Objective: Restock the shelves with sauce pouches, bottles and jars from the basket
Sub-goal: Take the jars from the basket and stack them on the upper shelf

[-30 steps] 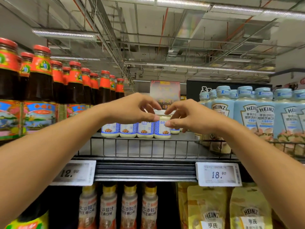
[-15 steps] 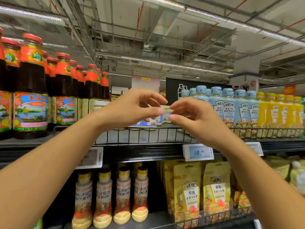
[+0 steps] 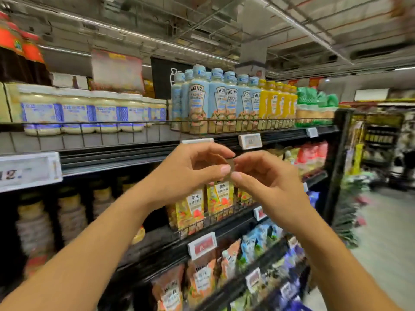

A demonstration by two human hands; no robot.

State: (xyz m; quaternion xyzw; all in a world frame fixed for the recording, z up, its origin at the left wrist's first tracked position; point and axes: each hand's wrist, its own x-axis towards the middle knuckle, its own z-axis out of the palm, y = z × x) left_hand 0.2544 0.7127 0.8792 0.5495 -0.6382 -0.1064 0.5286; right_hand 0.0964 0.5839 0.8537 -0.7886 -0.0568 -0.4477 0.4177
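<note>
My left hand [image 3: 190, 169] and my right hand [image 3: 267, 180] meet fingertip to fingertip in front of the second shelf, thumbs and forefingers pinched together. Neither holds a jar, bottle or pouch. A row of white jars with blue labels [image 3: 76, 113] stands on the top shelf behind a wire rail, up and to the left of my hands. Pale blue Heinz bottles [image 3: 217, 99] stand directly above my hands. Yellow Heinz pouches [image 3: 195, 207] hang just behind and below my hands. The basket is out of view.
Dark sauce bottles with red caps [image 3: 13, 52] are at the far upper left and yellow bottles [image 3: 276, 102] to the right of the blue ones. Dressing bottles [image 3: 71, 216] fill the lower left, with more pouches [image 3: 202, 281] beneath. The aisle floor [image 3: 381, 243] opens to the right.
Both hands have come down and back from the white jars on the top shelf, still pinched together. My view has swung right and downward, showing more of the lower shelves and the aisle.
</note>
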